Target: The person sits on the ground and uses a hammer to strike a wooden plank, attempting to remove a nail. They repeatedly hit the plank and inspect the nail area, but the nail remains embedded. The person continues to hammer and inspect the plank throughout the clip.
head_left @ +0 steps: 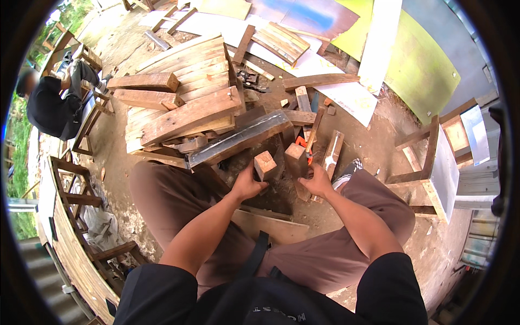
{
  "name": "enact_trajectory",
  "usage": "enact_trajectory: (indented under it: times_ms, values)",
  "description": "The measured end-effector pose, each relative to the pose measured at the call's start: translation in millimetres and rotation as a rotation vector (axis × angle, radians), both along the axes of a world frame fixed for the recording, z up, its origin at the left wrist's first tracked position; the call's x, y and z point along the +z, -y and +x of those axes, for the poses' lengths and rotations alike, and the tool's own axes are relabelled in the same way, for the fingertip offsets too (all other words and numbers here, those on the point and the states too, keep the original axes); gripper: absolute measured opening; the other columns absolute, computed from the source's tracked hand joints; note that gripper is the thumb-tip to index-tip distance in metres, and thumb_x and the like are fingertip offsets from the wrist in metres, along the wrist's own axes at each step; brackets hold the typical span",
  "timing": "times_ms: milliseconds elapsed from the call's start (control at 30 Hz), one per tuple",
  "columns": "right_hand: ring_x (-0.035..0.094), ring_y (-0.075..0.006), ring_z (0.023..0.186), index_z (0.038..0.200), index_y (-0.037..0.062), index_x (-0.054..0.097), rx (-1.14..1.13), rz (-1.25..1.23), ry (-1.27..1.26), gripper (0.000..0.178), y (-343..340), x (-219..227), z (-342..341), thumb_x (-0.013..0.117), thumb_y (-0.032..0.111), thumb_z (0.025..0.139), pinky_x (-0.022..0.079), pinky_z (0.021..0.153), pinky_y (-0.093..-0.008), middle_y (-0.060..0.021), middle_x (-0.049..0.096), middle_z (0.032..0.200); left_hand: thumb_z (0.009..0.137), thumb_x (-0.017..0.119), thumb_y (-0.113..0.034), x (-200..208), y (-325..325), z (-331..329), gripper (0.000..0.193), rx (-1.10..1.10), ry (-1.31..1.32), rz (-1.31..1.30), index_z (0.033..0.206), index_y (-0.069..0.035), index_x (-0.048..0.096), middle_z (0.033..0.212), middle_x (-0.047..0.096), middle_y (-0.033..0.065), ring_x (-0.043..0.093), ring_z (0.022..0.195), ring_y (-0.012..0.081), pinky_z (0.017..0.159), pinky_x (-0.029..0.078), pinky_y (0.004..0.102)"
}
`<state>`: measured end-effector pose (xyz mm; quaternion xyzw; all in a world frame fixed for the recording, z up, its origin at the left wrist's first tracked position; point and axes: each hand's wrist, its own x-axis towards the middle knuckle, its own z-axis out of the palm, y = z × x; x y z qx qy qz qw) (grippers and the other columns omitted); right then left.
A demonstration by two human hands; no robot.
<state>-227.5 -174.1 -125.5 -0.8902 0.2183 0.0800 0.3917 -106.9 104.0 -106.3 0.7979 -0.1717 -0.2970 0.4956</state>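
Two short lengths of squared timber appear to be in the course of being handled and set as a pair, one at each hand, in the space between the knees of the brown trousers point(170, 200). The left block point(265, 163) is gripped by the left hand point(248, 185), its fingers closed about the lower part and the thumb laid along the left side. The right block point(296, 155) stands nearly upright, apart from the other, with the fingers of the right hand point(318, 182) against its right side; whether they are fully closed around it cannot be told. The next move seems to call for both pieces to be kept square and steady, with the fingers held clear of the gap between them. A pale, sawn end grain is shown by the left block, while a darker, reddish-brown face is shown by the right one. Just beyond them a long beam point(241, 140) with a dark grey, smooth-looking face is laid slantwise beside a stack of planks point(200, 76), rough, straight-edged and honey-coloured. Near the right block, something orange point(301, 142) is partly hidden, and the brown floor point(374, 211) is stained and uneven.
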Motion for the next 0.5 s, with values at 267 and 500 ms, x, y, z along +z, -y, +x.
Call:
enact_trajectory:
  times_ms: [267,500]
  values:
    - [0.074,-0.0307,0.1,0.13,-0.0028,0.064,-0.47,0.354,-0.25,0.052,46,-14,0,0.077,0.036,0.098,0.064,0.078,-0.0465,-0.0172,0.071,0.123,0.071,0.084,-0.017,22,11,0,0.068,-0.176,0.126,0.103,0.131,-0.001,0.057,0.113,0.071,0.0282,0.067,0.109,0.048,0.089,0.054,0.0495]
    - [0.077,-0.0298,0.09,0.126,0.0022,0.07,-0.774,0.215,-0.412,0.035,109,-104,12,0.069,0.026,0.1,0.065,0.077,-0.0464,-0.0146,0.076,0.1,0.07,0.085,-0.02,8,5,5,0.076,-0.282,0.095,0.119,0.137,0.0,0.055,0.098,0.072,0.0273,0.07,0.095,0.0456,0.082,0.055,0.0479]
